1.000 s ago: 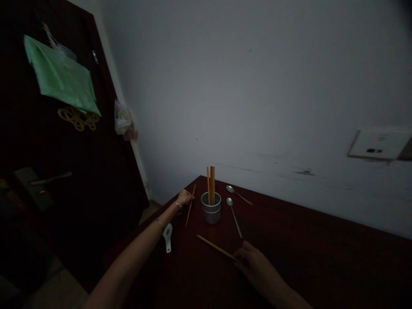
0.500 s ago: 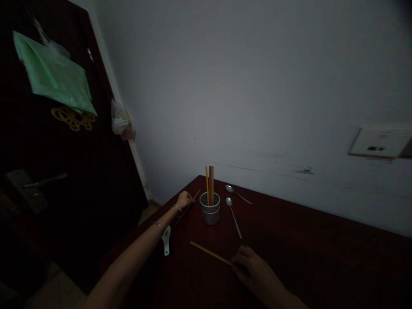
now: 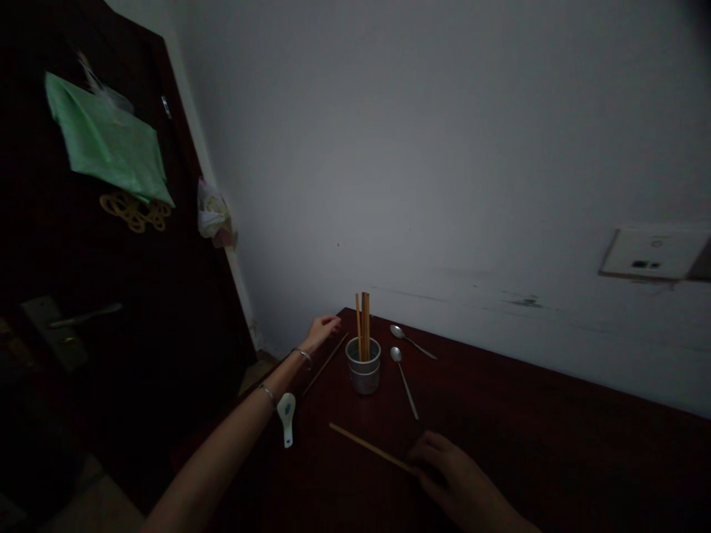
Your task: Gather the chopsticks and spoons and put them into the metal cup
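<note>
In dim light, my left hand (image 3: 322,330) reaches to the far left corner of the dark red table (image 3: 527,429) and its fingers are closed on a wooden chopstick (image 3: 327,360), which slants back toward my wrist. Just right of that hand stands a grey cup (image 3: 364,368) with several chopsticks (image 3: 363,322) upright in it. My right hand (image 3: 447,474) rests near the front of the table, fingers curled over the near end of a second chopstick (image 3: 366,444) lying flat.
Two metal spoons (image 3: 405,381) (image 3: 412,340) lie right of the cup. A white ceramic spoon (image 3: 286,416) lies by the table's left edge under my forearm. A dark door (image 3: 111,296) with a handle stands left, a wall socket (image 3: 652,254) right.
My left hand has lifted slightly toward the back corner, and its chopstick has swung so the far tip points more to the right. My right hand has stayed on its chopstick.
</note>
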Demonstrator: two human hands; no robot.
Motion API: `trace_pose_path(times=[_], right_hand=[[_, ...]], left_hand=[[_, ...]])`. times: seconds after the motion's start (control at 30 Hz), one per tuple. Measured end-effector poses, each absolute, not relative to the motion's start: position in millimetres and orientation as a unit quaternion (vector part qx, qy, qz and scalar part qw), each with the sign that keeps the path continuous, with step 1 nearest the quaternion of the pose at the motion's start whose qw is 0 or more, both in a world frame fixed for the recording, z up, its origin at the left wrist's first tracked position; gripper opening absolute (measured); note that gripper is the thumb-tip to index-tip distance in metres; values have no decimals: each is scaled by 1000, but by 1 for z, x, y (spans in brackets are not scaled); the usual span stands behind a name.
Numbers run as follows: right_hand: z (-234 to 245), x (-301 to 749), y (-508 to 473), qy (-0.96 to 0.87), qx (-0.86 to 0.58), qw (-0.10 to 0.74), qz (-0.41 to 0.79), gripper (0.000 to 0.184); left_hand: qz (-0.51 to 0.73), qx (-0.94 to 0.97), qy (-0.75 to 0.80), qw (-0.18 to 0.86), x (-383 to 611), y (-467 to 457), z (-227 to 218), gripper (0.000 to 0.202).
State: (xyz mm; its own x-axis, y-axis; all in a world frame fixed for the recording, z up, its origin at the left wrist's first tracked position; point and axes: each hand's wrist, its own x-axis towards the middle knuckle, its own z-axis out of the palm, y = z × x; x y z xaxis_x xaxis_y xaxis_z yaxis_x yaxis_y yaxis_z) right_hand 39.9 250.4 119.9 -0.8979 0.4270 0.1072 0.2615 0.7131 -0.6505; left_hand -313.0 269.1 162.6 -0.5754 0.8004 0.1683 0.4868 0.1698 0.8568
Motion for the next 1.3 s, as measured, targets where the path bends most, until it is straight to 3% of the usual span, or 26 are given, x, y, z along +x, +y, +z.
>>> trace_pose_path(times=[0.2, 0.37, 0.57, 0.87, 1.07, 1.3], right_hand=[[132, 42, 251, -914, -186, 145, 331, 25], [137, 42, 250, -915, -183, 142, 330, 25], [133, 46, 254, -921, -184, 135, 315, 26], [141, 49, 256, -920, -196, 149, 304, 27], [146, 53, 269, -918, -179, 196, 296, 26], [197, 58, 291, -890, -187, 294, 293, 25]], left_hand=[[543, 493, 598, 324, -278, 277, 200, 47], [534, 483, 595, 357, -268, 286, 194, 38], [546, 457, 619, 332, -271, 288, 187, 21], [572, 445, 598, 341, -270, 274, 209, 18], [629, 458, 566, 270, -277, 257, 249, 25], [686, 470, 511, 218, -265, 222, 317, 25]])
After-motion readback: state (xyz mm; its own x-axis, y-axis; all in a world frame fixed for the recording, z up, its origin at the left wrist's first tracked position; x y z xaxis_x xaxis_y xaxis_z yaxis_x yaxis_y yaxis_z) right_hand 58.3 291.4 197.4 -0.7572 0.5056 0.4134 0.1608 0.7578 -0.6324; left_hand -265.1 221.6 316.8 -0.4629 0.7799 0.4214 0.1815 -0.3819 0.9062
